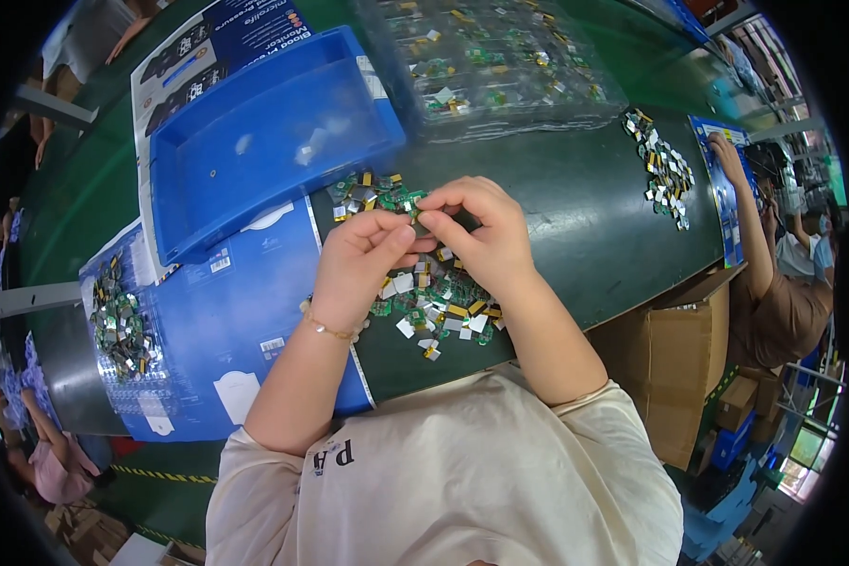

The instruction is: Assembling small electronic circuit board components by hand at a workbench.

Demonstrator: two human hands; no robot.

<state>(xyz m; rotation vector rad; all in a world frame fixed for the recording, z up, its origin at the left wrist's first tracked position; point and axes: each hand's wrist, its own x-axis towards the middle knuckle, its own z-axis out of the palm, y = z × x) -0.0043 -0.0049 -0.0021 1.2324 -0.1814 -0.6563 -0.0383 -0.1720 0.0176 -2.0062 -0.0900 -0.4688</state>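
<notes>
Two bare hands meet over a green table [594, 236], at the far side of a loose pile [453, 311] of small boards, green, silver and yellow. The left hand [360, 259] is curled, thumb against fingers, a bracelet [332, 329] at its wrist; the right hand [486, 231], nearly touching it, has thumb and forefinger drawn together. A green board [409, 205] shows at the right fingertips; I cannot tell whether it is pinched there or lies in the pile behind. Whatever the left fingertips may hold is hidden by the fingers themselves. Both hands and wrists screen the pile's middle, so that it shows as a far patch and a near one.

Beyond the left hand, a blue bin [184, 208] lies aslant, covering much of a printed sheet [241, 52]; faint pale shapes in it are hard to make out. Clear trays [500, 123] are stacked at the far side, their contents blurred by glare and plastic. At left, a blue sheet [283, 274] carries another clear tray [146, 387] with boards heaped on it. At right lie a second pile [668, 174], a co-worker's hand [725, 158] and, below the table edge, a carton [674, 368]. People at either rim are cut off.
</notes>
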